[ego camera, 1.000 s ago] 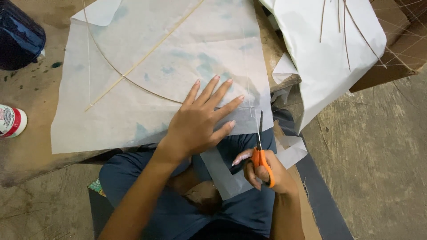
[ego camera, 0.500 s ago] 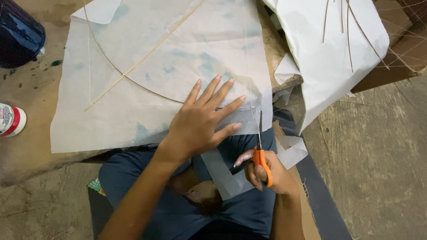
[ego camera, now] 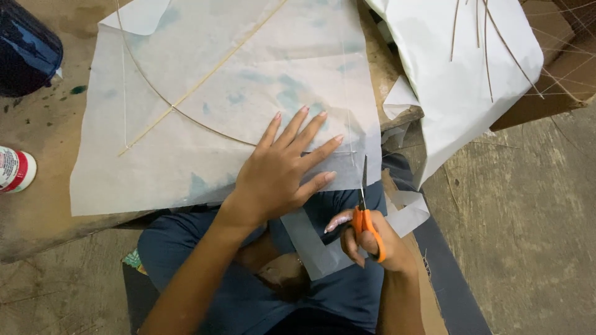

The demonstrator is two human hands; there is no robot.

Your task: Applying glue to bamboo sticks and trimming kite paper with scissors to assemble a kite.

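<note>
A sheet of thin white paper [ego camera: 186, 124] lies on a low wooden board, with a straight bamboo stick [ego camera: 205, 77] and a curved one [ego camera: 149, 87] laid across it like a kite frame. My left hand [ego camera: 282, 170] presses flat on the sheet's near right corner, fingers spread. Beside it my right hand [ego camera: 372, 242] grips orange-handled scissors [ego camera: 363, 205], blades pointing away along the sheet's right edge. A cut strip of paper [ego camera: 310, 239] hangs down over my lap.
A dark blue container [ego camera: 25, 53] stands at the far left, and a small red-and-white tub [ego camera: 15, 169] sits on the board's left edge. Another white paper kite with thin sticks [ego camera: 472, 68] rests at the upper right. Concrete floor [ego camera: 528, 217] lies to the right.
The scissors and my right hand have crept slightly forward along the paper's right edge. My left hand stays pressed on the sheet.
</note>
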